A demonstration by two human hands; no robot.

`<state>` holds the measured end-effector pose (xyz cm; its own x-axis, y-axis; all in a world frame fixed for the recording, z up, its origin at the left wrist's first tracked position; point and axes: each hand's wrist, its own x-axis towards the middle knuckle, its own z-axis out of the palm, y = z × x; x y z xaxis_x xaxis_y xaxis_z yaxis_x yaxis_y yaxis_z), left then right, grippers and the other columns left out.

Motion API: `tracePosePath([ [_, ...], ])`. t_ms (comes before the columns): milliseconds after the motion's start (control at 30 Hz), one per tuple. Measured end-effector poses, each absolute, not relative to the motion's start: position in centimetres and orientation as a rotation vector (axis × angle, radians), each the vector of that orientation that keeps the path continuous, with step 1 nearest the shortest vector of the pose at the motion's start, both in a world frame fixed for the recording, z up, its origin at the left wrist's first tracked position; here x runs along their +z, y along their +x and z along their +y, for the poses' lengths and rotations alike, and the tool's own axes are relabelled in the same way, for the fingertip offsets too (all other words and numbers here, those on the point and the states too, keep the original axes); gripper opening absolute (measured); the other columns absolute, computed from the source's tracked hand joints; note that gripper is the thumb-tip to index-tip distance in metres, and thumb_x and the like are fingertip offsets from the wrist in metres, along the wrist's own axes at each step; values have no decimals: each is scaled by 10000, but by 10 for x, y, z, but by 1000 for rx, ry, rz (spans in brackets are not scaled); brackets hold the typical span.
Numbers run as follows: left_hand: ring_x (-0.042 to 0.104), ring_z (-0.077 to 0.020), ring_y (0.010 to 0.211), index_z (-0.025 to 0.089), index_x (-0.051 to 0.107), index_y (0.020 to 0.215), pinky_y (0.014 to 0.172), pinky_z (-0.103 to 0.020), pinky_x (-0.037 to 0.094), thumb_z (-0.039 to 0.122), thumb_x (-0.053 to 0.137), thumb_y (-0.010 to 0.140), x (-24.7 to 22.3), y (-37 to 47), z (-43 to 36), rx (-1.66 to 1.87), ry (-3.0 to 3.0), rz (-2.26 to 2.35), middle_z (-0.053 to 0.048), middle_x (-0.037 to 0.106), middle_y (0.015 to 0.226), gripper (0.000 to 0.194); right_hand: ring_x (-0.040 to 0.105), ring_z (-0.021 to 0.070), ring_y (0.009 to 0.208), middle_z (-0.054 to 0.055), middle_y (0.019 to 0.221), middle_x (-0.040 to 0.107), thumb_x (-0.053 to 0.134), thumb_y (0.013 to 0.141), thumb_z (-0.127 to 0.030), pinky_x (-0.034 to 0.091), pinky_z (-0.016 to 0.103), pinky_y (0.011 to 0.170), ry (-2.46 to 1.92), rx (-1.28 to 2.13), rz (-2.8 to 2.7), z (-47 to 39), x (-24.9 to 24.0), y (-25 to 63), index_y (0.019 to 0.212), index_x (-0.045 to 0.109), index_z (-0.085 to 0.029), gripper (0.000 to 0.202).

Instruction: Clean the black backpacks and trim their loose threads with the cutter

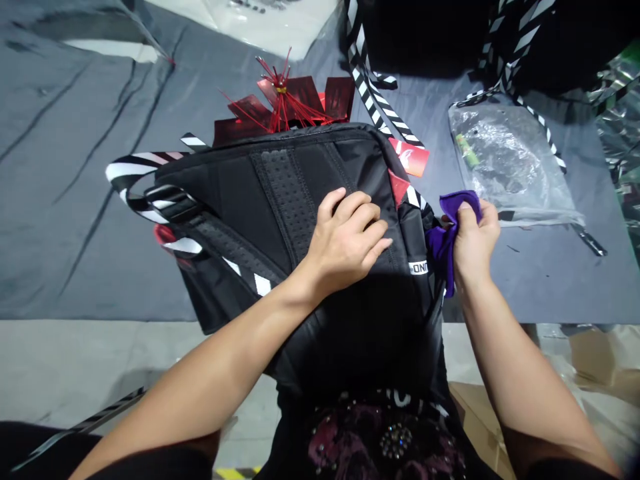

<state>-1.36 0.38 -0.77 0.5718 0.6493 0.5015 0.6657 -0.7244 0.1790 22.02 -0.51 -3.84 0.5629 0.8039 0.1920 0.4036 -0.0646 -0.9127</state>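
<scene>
My left hand lies flat, fingers loosely together, on the black backpack on the grey table, while my right hand pinches a purple cloth against its right edge.

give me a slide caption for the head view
Left hand presses a black backpack flat while right hand holds a purple cloth.

Both forearms are bare, no sleeves or jewellery; at six o'clock a dark top with maroon print and apparently studded beading.
</scene>
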Motion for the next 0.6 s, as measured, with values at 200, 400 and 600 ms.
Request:
tracePosePath([
  [200,499,-312,1257,177,587,1272,1133,-578,277,379,594,915,0,-6,-2,-622,-2784,-1198,-114,635,1233,410,615,178,822,19,853,630,594,826,-351,502,347,789,-1623,495,-977,-6,-34,208,920,590,-199,179],
  [400,551,-286,1173,203,673,1071,1139,-640,251,337,600,903,-1,-11,-7,-623,-2845,-1027,-62,696,1036,227,606,173,793,12,848,637,597,844,-354,489,343,769,-1631,463,-1021,-7,-33,207,904,598,-199,166],
  [600,579,-278,1092,189,654,915,1061,-620,343,391,514,934,12,-20,13,-590,-2906,-995,-75,682,985,247,613,182,796,23,842,633,578,865,-370,492,345,755,-1648,442,-1062,-7,-36,210,913,593,-200,177],
])
